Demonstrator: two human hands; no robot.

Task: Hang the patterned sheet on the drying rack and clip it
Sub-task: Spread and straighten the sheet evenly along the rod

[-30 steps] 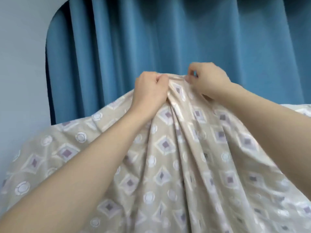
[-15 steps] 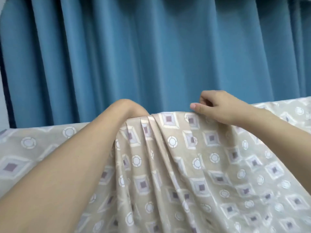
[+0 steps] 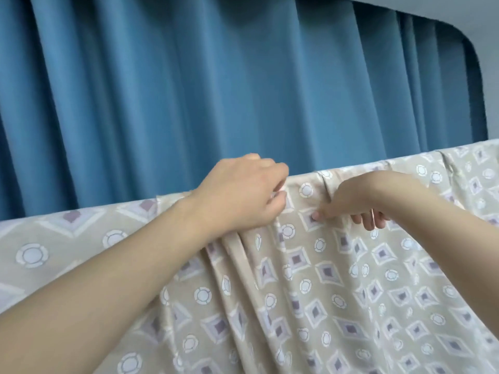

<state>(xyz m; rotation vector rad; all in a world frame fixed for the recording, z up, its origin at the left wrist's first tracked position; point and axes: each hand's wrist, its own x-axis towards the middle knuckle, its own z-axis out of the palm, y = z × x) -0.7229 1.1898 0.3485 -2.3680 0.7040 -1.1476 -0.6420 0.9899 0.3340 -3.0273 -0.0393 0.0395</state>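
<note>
Since half a second ago the left hand (image 3: 243, 195) has come up over the top fold, fingers gripping cloth; the right hand (image 3: 353, 203) now pinches lower, at 3 o'clock of it. Beige sheet (image 3: 310, 292), diamonds and rings, top edge running 9-to-2 o'clock; blue curtain (image 3: 216, 90) behind.

No legible text, label, brand, number or sign appears anywhere in view. The sheet (image 3: 337, 287) carries only a repeating print of diamonds and rings, no lettering, and the curtain (image 3: 216, 90) above the sheet's top edge is plain blue, bearing no writing.
</note>
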